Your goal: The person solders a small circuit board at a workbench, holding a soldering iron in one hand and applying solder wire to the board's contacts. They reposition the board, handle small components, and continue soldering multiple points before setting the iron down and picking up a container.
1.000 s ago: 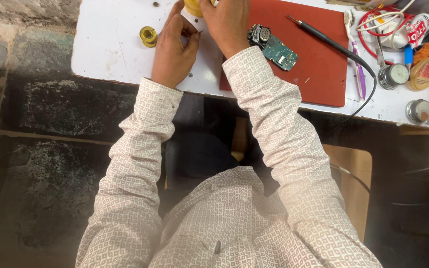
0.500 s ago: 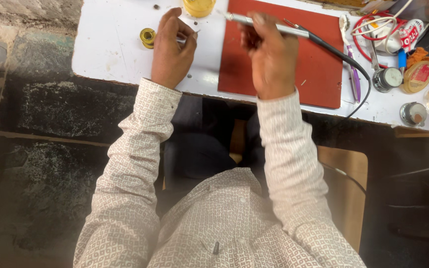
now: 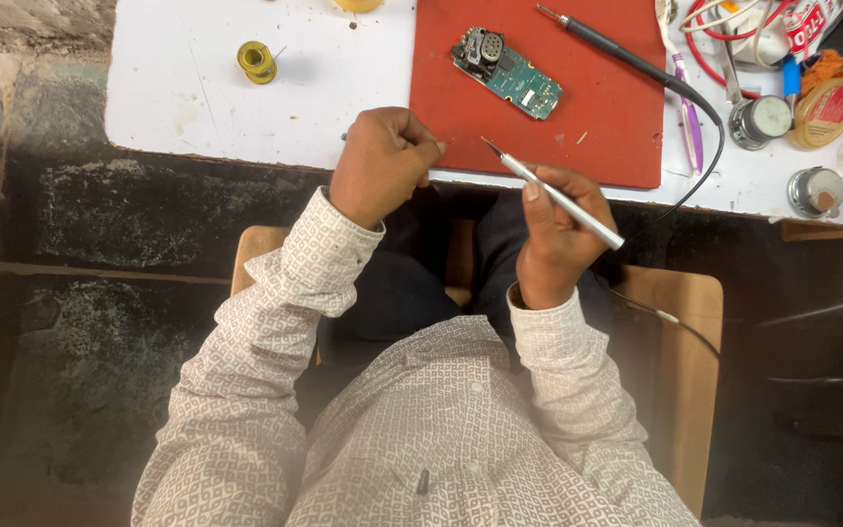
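Note:
My right hand (image 3: 550, 239) grips a slim silver tool (image 3: 556, 195), its pointed tip aimed up-left over the table's near edge. My left hand (image 3: 381, 164) is a closed fist at the white table (image 3: 197, 98) edge, just left of the tool tip; nothing shows inside it. A green phone circuit board (image 3: 509, 70) lies bare on the red mat (image 3: 597, 127), a short way beyond both hands.
A black soldering iron (image 3: 617, 51) lies across the mat's far right, its cable running off the table. A yellow solder spool (image 3: 258, 60) sits at the left. Small tins, a purple pen and red wires crowd the right end. I sit on a wooden chair (image 3: 680, 390).
My right hand has drawn back from the mat's far side to the near edge with the silver tool. The left hand left the spool area and closed at the edge. The circuit board is uncovered.

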